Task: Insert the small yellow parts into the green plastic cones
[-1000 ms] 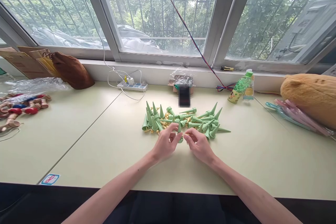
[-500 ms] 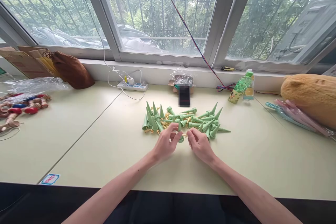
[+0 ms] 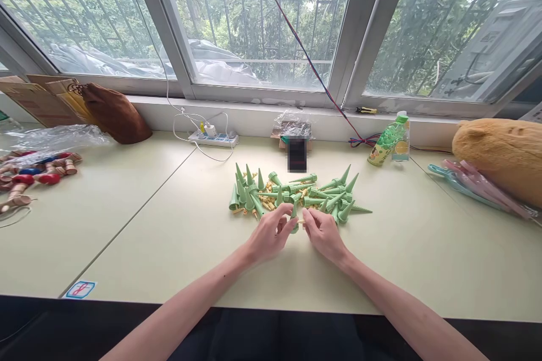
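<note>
My left hand (image 3: pixel 271 231) is closed around a green plastic plant watering spike (image 3: pixel 294 212), its pointed end up, just in front of the pile. Opposite it, my right hand (image 3: pixel 324 232) pinches a small yellow plastic valve piece (image 3: pixel 301 221) against the side of that spike. Whether the piece sits in the spike or only touches it I cannot tell. Behind both hands spreads a heap of similar green spikes (image 3: pixel 345 211), some upright and some lying down. Small yellow pieces (image 3: pixel 267 203) are mixed in among them.
At the back stand a power strip (image 3: pixel 215 139), a blurred dark phone-like rectangle (image 3: pixel 297 155) and a green bottle (image 3: pixel 386 141). Wooden toys (image 3: pixel 49 178) and a brown bag (image 3: pixel 116 113) lie left. A plush toy (image 3: pixel 499 152) rests right. The table's front edge (image 3: pixel 271 309) crosses below my forearms.
My left hand has shifted slightly right and turned the spike a little, bringing it closer to my right hand. The right hand and the pile look nearly the same.
</note>
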